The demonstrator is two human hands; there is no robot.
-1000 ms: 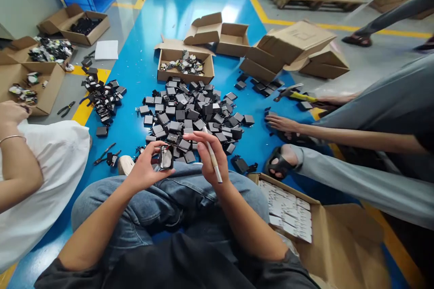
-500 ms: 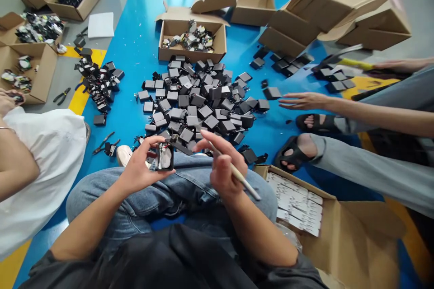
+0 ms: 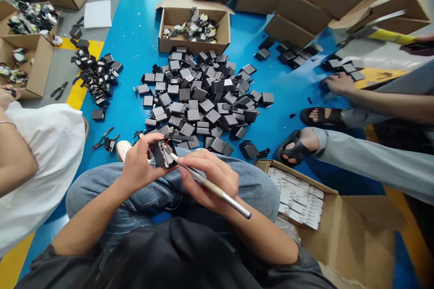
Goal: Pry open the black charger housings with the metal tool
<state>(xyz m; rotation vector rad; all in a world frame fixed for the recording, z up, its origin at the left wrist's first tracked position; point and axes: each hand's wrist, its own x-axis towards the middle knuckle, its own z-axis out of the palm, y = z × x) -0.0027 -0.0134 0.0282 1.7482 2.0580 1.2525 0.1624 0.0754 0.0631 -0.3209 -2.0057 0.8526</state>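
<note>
My left hand (image 3: 138, 162) grips an opened black power adapter case (image 3: 158, 154) above my knees, its open side turned toward my right hand. White filling and a bit of red wire show inside. In my right hand (image 3: 213, 176) is a slim pen-like tool (image 3: 220, 193) with a silver and tan shaft and a dark blue end. Its front end reaches the white filling; the very tip is hard to make out. Just beyond my hands lies a heap of black adapters (image 3: 193, 104) on the blue floor.
An open carton (image 3: 193, 46) of stripped parts stands behind the heap. At right are a carton of white pieces (image 3: 294, 194) and a co-worker's hand (image 3: 339, 83) and sandalled feet. Pliers (image 3: 102, 138) lie at left, near another person in white (image 3: 50, 144).
My right hand has moved left and brought the tool into the case. My left hand has tilted the case. The co-worker's hand at right has drawn back to the right.
</note>
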